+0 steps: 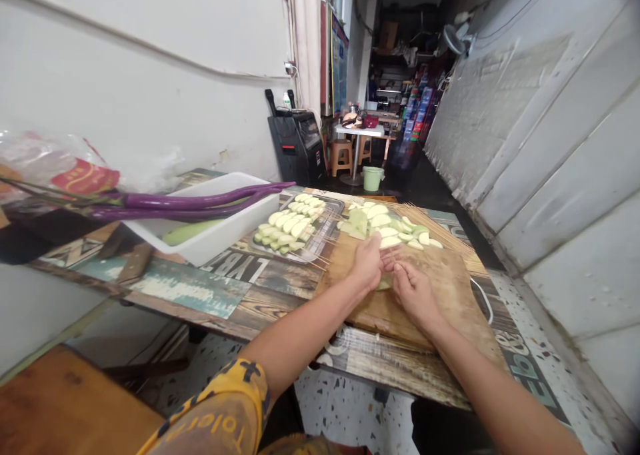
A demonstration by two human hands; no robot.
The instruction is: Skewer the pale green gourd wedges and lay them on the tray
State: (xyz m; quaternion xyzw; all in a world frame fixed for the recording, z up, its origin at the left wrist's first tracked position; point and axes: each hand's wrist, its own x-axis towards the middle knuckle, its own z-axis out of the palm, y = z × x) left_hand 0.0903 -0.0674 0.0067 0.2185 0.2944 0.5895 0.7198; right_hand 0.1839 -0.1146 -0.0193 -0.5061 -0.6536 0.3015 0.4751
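Observation:
Both hands meet over a wooden cutting board [440, 282]. My left hand [369, 263] is closed, with its fingers hiding most of what it holds. Beside it, my right hand [411, 290] is pinched around something thin, possibly a skewer, too small to make out. A pale green slice [384, 283] shows just below the fingers. Sliced pale green vegetable pieces [383, 220] are piled at the back of the board. Left of the board, a metal tray [320, 238] bears rows of skewered slices [295, 223]. Thin wooden skewers [440, 230] lie behind the board at the right.
A white bin [215, 242] at the left holds a green vegetable [193, 232], with long purple eggplants [190, 202] across it. Plastic bags [75, 168] lie farther left. A knife-like wooden handle [135, 263] is near the table's front edge. A wall borders the right side.

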